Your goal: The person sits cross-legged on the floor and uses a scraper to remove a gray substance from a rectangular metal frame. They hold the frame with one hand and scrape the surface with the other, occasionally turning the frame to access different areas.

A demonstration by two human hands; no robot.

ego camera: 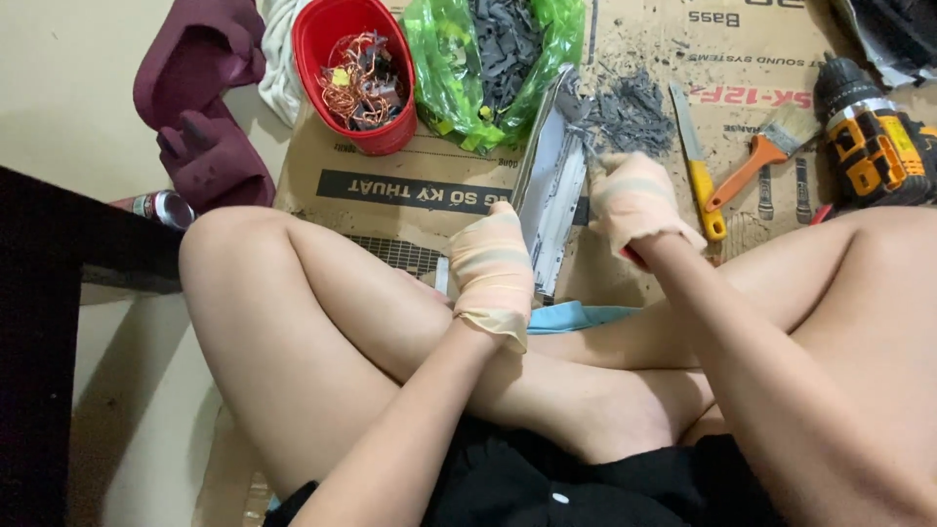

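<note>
Gripping the long grey metal strip (pixel 552 185) near its lower end, the left hand (pixel 493 268) wears a thin, pale glove and is closed against the strip's left edge. The right hand (pixel 634 200), gloved alike, is clenched at the strip's right side near its upper part; something red shows beneath the palm, probably a tool handle, though the glove hides it. The strip rests tilted, its lower end between the crossed legs and its upper end reaching toward the green plastic bag (pixel 488 68).

Progress, as judged from the layout: a good share appears done. The green bag holds many dark grey pieces, the red bucket (pixel 356 73) holds tangled copper wire, and loose grey debris (pixel 630 112) lies on the cardboard sheet (pixel 429 185) beside the strip's top. The strip in hand is not yet finished.

Materials: the strip is flat, rigid and dull metallic; the debris is crumbly and matte; the wire is bright and springy. To the right lie a yellow-handled saw (pixel 695 161), an orange-handled brush (pixel 766 151) and a yellow and black cordless drill (pixel 874 146).
</note>
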